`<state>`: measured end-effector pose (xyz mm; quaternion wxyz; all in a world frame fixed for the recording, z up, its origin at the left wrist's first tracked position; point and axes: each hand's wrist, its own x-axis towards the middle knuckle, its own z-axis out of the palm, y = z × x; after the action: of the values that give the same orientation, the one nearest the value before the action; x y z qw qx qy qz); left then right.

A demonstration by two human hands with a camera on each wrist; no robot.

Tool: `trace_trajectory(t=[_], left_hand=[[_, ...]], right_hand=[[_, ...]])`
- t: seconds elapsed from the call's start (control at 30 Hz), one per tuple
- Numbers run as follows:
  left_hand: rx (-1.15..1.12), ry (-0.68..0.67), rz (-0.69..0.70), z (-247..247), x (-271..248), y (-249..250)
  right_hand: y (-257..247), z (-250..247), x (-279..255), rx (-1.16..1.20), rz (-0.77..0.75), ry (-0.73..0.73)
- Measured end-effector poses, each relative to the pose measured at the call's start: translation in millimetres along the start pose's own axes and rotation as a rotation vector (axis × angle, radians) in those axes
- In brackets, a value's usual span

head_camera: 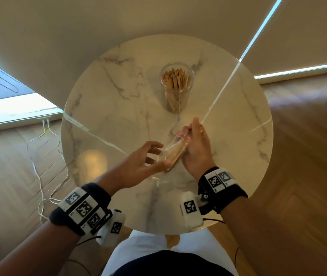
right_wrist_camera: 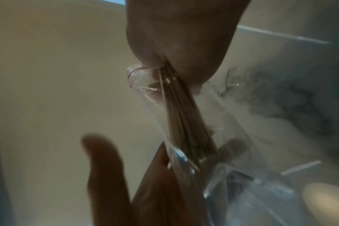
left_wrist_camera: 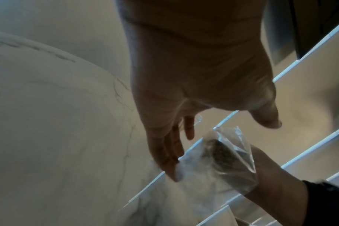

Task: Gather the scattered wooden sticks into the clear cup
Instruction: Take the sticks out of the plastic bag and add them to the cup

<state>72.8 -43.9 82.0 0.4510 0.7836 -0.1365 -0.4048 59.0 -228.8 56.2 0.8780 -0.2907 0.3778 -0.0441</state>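
- Sticks (head_camera: 175, 153): a bundle inside a clear plastic bag (head_camera: 173, 149), held above the table (head_camera: 119, 100) at lower centre of the head view; bag and bundle slant from lower left to upper right.
- Right hand (head_camera: 197, 148): grip clamped on the bundle and the bag's upper end, fingers curled round them. In the right wrist view the sticks (right_wrist_camera: 186, 116) fan downward out of the closed right hand (right_wrist_camera: 184, 38), with the bag (right_wrist_camera: 242, 191) around them.
- Left hand (head_camera: 138, 162): grip apart, fingers straight and spread, palm toward the bag's lower end; whether the thumb touches the bag cannot be told. In the left wrist view the straight fingers of this hand (left_wrist_camera: 184, 76) reach beside the bag (left_wrist_camera: 226, 160).
- Cup (head_camera: 177, 87): clear, upright at upper centre of the table, well apart from both hands, packed with standing sticks.
- Table: round, marbled.
- White cables (head_camera: 41, 166): on the wooden floor, left of frame.
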Motion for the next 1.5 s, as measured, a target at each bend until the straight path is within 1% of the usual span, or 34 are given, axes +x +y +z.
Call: trace_trajectory(t=[0.07, 0.13, 0.3, 0.4, 0.5, 0.57, 0.67, 0.73, 0.87, 0.93, 0.97, 1.07, 1.1, 1.17, 1.27, 1.33, 1.4, 1.47, 1.5], left_hand=[[0.183, -0.093, -0.027, 8.8, 10.5, 3.8], [0.240, -0.134, -0.026, 15.0, 14.9, 8.6], [0.247, -0.106, 0.026, 16.7, 15.9, 5.8], [0.252, -0.076, 0.046, 20.5, 18.5, 2.5], [0.281, -0.069, 0.059, 25.4, 20.4, 2.5], [0.297, -0.048, 0.063, 25.4, 18.6, 3.0], [0.314, -0.002, 0.053, 19.1, 15.2, 3.1], [0.332, -0.003, 0.035, 14.1, 13.3, 2.3], [0.386, -0.031, -0.017, 7.5, 8.2, -7.3], [0.320, -0.021, -0.036, 7.0, 4.4, -10.0], [0.238, -0.014, -0.042, 7.4, 2.2, -9.8], [-0.072, 0.040, -0.073, 8.6, -0.5, -11.6], [-0.117, 0.072, -0.084, 8.0, 0.6, -14.2], [-0.106, 0.145, -0.084, 7.0, 3.9, -22.4], [0.128, 0.294, -0.066, 2.3, 9.4, -34.0], [0.179, 0.361, -0.093, -1.4, 14.4, -40.5], [0.103, 0.385, -0.131, -3.3, 23.0, -51.3], [-0.026, 0.408, -0.161, -2.2, 33.5, -63.1], [-0.047, 0.417, -0.179, -0.5, 39.4, -69.0]], right_hand=[[8.4, 4.9, -5.5, -0.024, -0.009, -0.038], [10.7, 8.8, -8.8, -0.028, -0.004, -0.060], [-4.7, 1.5, -13.5, -0.014, 0.089, -0.217], [-3.2, -3.3, -16.6, -0.046, 0.167, -0.263], [4.2, -9.6, -15.2, -0.275, 0.247, -0.264], [2.1, -9.3, -14.8, -0.348, 0.244, -0.261], [-4.6, -8.7, -9.7, -0.320, 0.184, -0.245], [-8.4, -10.2, -4.7, -0.262, 0.156, -0.244], [-22.9, -12.6, 4.3, 0.008, 0.179, -0.149], [-28.6, -15.4, 10.1, 0.049, 0.145, -0.102], [-30.1, -16.4, 12.9, 0.054, 0.124, -0.083], [-32.7, -17.5, 20.0, 0.097, 0.084, -0.027], [-33.8, -17.7, 22.1, 0.120, 0.075, -0.012], [-36.0, -17.5, 24.6, 0.160, 0.058, 0.020], [-40.0, -15.9, 24.9, 0.175, 0.027, 0.061], [-42.8, -14.0, 24.1, 0.158, 0.021, 0.066], [-43.0, -11.8, 23.0, 0.097, 0.032, 0.054], [-38.2, -9.6, 19.6, -0.002, 0.062, 0.031], [-34.0, -9.2, 17.3, -0.055, 0.080, 0.018]])
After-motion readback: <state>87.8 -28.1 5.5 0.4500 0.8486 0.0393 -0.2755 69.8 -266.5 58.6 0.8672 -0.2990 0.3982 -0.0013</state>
